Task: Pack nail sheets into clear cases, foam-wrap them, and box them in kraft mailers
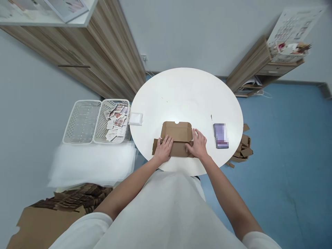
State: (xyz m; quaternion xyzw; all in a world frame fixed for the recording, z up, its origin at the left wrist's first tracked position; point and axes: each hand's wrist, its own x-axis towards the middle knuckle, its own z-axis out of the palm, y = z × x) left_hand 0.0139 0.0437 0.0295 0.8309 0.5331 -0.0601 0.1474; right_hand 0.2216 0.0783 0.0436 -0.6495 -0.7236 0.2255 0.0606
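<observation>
A brown cardboard box (178, 131), partly unfolded, lies on the white round table (186, 93) right in front of me. Its upper panel has a small half-round notch at the far edge, and a lower panel with side flaps reaches toward my body. My left hand (164, 149) rests on the left part of the lower panel, fingers stretched out. At the box's right side is my right hand (198, 144), its thumb on the lower panel and its fingers apart by the upper panel's corner. Parts of the side flaps are hidden under both hands.
A purple pack (221, 136), partly pixelated, lies on the table's right. At its left edge is a white packet (136, 118). White baskets (97, 121), one holding printed cards, and translucent sheets (90, 162) stand left. Cardboard pieces (242, 149) lie right; more cardboard (46, 224) lies lower left.
</observation>
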